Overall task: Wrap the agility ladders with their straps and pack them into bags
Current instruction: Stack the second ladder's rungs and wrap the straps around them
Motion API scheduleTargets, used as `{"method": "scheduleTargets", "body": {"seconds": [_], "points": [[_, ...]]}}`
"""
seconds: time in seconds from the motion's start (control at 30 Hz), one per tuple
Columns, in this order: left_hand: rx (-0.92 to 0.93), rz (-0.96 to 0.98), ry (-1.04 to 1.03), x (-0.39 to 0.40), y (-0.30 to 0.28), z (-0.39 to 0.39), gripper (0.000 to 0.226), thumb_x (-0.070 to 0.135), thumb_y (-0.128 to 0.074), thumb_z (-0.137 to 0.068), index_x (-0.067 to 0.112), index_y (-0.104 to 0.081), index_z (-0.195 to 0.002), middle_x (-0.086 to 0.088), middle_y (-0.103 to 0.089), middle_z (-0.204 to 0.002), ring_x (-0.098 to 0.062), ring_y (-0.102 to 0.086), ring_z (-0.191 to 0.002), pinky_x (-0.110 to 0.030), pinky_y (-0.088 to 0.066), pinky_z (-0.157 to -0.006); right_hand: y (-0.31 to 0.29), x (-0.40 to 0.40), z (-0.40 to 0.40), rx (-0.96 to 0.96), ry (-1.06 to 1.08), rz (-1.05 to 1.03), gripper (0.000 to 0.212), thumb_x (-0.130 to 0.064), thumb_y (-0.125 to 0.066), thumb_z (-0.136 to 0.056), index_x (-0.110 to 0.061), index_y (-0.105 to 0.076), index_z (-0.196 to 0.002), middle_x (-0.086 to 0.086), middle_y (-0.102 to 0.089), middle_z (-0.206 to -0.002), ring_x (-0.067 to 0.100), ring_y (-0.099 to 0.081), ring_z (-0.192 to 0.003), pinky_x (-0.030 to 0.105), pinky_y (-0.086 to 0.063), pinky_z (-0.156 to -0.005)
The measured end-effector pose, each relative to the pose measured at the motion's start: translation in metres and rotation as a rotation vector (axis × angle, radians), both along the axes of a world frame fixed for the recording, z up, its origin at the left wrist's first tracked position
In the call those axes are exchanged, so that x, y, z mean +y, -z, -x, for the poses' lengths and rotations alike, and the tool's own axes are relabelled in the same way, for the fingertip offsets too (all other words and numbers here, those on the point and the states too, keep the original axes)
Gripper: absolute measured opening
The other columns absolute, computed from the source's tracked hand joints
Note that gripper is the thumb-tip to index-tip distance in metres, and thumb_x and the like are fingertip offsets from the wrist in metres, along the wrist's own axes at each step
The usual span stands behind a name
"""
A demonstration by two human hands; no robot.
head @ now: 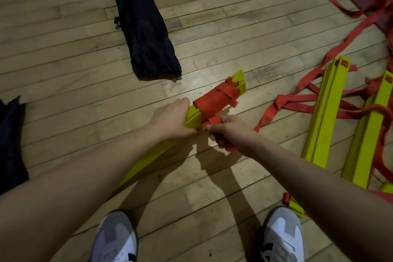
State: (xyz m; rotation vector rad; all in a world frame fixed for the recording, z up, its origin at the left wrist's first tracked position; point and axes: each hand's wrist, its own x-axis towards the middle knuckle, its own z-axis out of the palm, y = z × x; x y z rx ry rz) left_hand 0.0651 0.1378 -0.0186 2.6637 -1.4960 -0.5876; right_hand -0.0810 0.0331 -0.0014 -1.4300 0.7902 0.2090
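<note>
Two bare forearms reached in from the lower corners, with no sleeve, watch or band showing on either. The left hand (172, 120) and right hand (230, 132) wore no gloves or rings that could be made out. At the bottom edge were two low sneakers. The left shoe (116, 238) had a white mesh toe with grey suede-like overlays around it and a dark patch at its inner side. The right shoe (281, 236) matched it, white at the toe, grey round the rim, with dark stripes on its inner side. Laces were cut off by the frame edge.
</note>
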Motion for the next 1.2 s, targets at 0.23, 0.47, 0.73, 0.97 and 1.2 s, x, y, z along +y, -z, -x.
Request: {"method": "scheduleTargets", "body": {"seconds": [0.23, 0.47, 0.73, 0.97, 1.2], "points": [[0.087, 0.041, -0.190, 0.003, 0.004, 0.003, 0.062, 0.041, -0.074, -0.076, 0.022, -0.034, -0.119, -0.006, -0.054, -0.115, -0.023, -0.057, -0.094, -0.035, -0.052, -0.072, -0.007, -0.010, 0.003, 0.105, -0.208, -0.214, 0.012, -0.009, -0.056, -0.095, -0.001, -0.058, -0.104, 0.015, -0.069, -0.084, 0.022, -0.065, -0.070, 0.033, -0.056, -0.067], [-0.005, 0.107, -0.291, 0.002, -0.008, -0.007, 0.064, 0.022, -0.068, -0.084, 0.013, -0.024, -0.131, -0.008, -0.057, -0.096, -0.024, -0.057, -0.075, -0.033, -0.044, -0.058, -0.014, -0.003, -0.002, 0.063, -0.267, -0.137, 0.016, -0.013, -0.058, -0.095, 0.000, -0.057, -0.105, 0.008, -0.065, -0.074, 0.016, -0.057, -0.058, 0.027, -0.048, -0.058], [0.309, 0.013, -0.156, -0.001, -0.009, -0.009, 0.080, 0.034, -0.067, -0.085, 0.019, -0.010, -0.139, -0.014, -0.047, -0.116, -0.028, -0.058, -0.093, -0.044, -0.053, -0.081, -0.016, 0.004, -0.006, -0.073, -0.048, -0.011, 0.006, -0.008, -0.057, -0.091, -0.002, -0.061, -0.091, 0.004, -0.046, -0.060, 0.011, -0.038, -0.048, 0.024, -0.029, -0.048], [-0.157, 0.008, -0.074, 0.001, -0.018, 0.004, 0.079, 0.048, -0.078, -0.072, 0.013, -0.037, -0.129, -0.008, -0.050, -0.122, -0.025, -0.053, -0.108, -0.035, -0.049, -0.078, -0.004, -0.001, 0.002, 0.026, 0.013, 0.018, 0.022, -0.018, -0.056, -0.095, 0.002, -0.059, -0.104, 0.003, -0.054, -0.063, 0.012, -0.045, -0.054, 0.022, -0.036, -0.049], [-0.013, 0.064, -0.193, 0.003, -0.009, 0.029, 0.059, 0.029, -0.074, -0.080, 0.014, -0.033, -0.119, -0.007, -0.054, -0.110, -0.024, -0.060, -0.090, -0.033, -0.050, -0.068, -0.005, 0.006, -0.005, -0.012, 0.129, -0.006, 0.024, -0.027, -0.056, -0.097, -0.009, -0.056, -0.081, -0.004, -0.051, -0.055, 0.006, -0.040, -0.043, 0.018, -0.031, -0.041]]}}
